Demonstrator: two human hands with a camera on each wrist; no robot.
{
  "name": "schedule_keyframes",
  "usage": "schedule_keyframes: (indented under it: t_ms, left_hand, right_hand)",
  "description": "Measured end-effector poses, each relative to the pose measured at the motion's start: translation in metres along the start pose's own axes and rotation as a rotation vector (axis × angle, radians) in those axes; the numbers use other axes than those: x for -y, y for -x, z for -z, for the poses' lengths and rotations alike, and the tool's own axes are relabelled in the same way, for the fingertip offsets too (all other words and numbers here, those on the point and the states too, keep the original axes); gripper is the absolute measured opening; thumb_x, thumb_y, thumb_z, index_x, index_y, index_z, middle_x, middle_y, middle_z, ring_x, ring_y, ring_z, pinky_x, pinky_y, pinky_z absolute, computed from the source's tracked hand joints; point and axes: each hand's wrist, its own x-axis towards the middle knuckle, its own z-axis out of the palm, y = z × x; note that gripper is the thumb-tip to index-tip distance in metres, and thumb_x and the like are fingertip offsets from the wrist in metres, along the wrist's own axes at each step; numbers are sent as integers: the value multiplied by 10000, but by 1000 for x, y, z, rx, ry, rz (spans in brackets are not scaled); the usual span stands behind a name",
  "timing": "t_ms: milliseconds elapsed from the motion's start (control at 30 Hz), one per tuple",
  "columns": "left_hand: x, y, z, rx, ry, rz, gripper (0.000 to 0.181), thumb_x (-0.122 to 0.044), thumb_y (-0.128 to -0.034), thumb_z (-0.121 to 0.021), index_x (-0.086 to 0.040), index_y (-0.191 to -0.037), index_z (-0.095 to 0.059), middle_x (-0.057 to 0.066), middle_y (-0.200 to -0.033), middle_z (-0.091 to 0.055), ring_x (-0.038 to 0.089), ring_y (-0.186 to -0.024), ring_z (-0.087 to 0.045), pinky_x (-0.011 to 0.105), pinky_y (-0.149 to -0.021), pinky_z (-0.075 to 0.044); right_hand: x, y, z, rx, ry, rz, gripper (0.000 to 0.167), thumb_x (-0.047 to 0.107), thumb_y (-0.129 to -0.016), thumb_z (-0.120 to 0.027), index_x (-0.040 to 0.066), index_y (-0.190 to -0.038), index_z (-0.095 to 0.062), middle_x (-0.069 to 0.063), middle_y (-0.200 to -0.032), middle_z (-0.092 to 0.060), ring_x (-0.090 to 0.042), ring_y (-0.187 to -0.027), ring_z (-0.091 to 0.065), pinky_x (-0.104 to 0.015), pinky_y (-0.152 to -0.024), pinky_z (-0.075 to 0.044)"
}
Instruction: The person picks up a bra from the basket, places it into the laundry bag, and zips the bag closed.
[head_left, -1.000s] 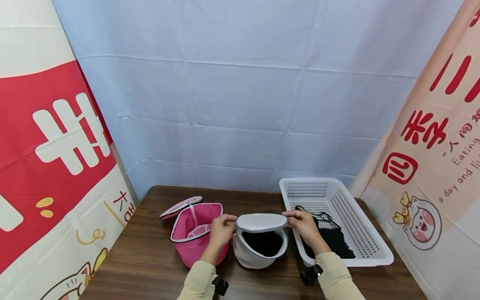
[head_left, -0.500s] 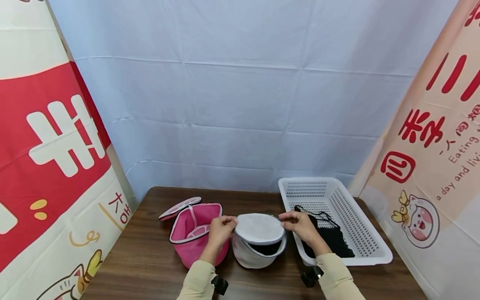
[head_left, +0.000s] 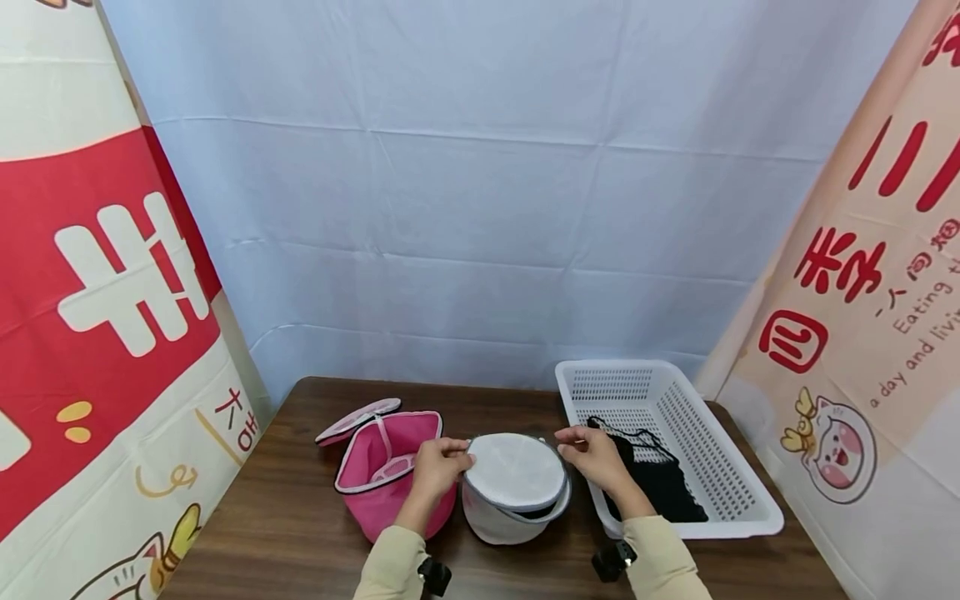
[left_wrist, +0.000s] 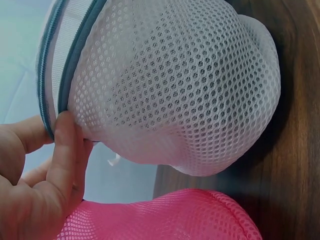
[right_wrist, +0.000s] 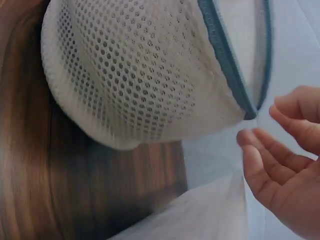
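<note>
A white mesh bag with a grey-edged round lid stands on the table, the lid lying over its mouth with a gap at the front right. My left hand pinches the lid and rim edge at the left; in the left wrist view its fingers grip the zipper edges of the white mesh. Beside the bag's right edge is my right hand, apart from it. The right wrist view shows that hand with relaxed fingers, holding nothing, near the zipper's end.
Left of the white bag stands a pink mesh bag, its lid folded back and something pink inside. A white plastic basket at the right holds black fabric. A pale cloth hangs behind the wooden table.
The white bag's lid has come down from a raised tilt over the opening, hiding the black inside. My right hand has let go of the lid's right edge.
</note>
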Motion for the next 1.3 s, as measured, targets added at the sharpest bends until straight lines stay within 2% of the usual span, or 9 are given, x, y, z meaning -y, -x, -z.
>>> schedule_keyframes:
  t_ms: [100, 233, 367, 567, 733, 833, 933, 1100, 1300]
  left_hand:
    - [1, 1, 2, 4, -4, 2, 243, 21, -759, -700, 111, -979, -653, 135, -821, -651, 154, -651, -587, 426, -588, -530]
    - [1, 1, 2, 4, -11, 4, 240, 10, -763, -702, 99, -981, -659, 128, -820, -649, 154, -646, -586, 445, -600, -528]
    - [1, 0, 2, 1, -22, 1, 234, 7, -765, -703, 96, -977, -661, 117, -801, -640, 152, -638, -579, 448, -602, -527]
    - [0, 1, 1, -7, -83, -12, 224, -2, -770, -711, 76, -976, -670, 86, -779, -628, 145, -637, -561, 344, -548, -519]
    - [-1, 0, 1, -37, -143, -42, 208, 1, -762, -719, 59, -959, -683, 73, -763, -620, 147, -650, -550, 292, -533, -494]
    - [-1, 0, 2, -53, -163, -51, 198, 9, -756, -719, 52, -947, -691, 68, -759, -621, 147, -662, -549, 279, -541, -482]
    - [0, 1, 2, -65, -181, -59, 187, 12, -757, -715, 43, -941, -698, 62, -760, -625, 145, -670, -550, 273, -550, -476]
    - [1, 1, 3, -96, -221, -77, 160, 5, -764, -708, 24, -923, -710, 45, -742, -618, 138, -669, -542, 277, -574, -465]
    - [1, 1, 5, -110, -231, -91, 143, 2, -768, -701, 25, -908, -709, 38, -723, -600, 139, -665, -531, 292, -585, -459]
  right_hand:
    - [3, -3, -8, -10, 71, 2, 193, 1, -840, -626, -1, -1029, -664, -113, -982, -654, -242, -875, -616, -330, -697, -495]
    - [4, -9, -16, 19, 85, 9, 248, 8, -864, -584, -39, -1104, -627, -154, -1043, -634, -288, -943, -597, -407, -784, -475]
    - [-1, -15, -24, 45, 53, -21, 298, 20, -898, -521, -83, -1173, -573, -213, -1119, -596, -334, -1018, -557, -456, -858, -429]
    - [-9, -25, -34, 77, -35, -108, 340, -2, -926, -410, -142, -1221, -506, -291, -1217, -519, -402, -1153, -457, -488, -958, -342]
    - [-9, -32, -37, 143, -149, -183, 366, -62, -898, -368, -111, -1227, -521, -289, -1214, -518, -387, -1101, -493, -449, -896, -404]
    - [-8, -33, -36, 159, -159, -208, 351, -79, -880, -381, -94, -1176, -569, -248, -1164, -561, -334, -1034, -532, -403, -820, -450]
    - [-7, -34, -34, 162, -135, -185, 314, -90, -879, -403, -104, -1124, -597, -221, -1125, -583, -317, -1009, -542, -393, -792, -461]
    - [-7, -35, -30, 141, -18, -54, 233, -93, -869, -494, -102, -1057, -631, -199, -1047, -622, -319, -970, -563, -408, -795, -456]
    - [-7, -33, -28, 129, 260, 90, 131, -60, -829, -592, -14, -894, -696, -96, -867, -659, -279, -825, -609, -409, -726, -480]
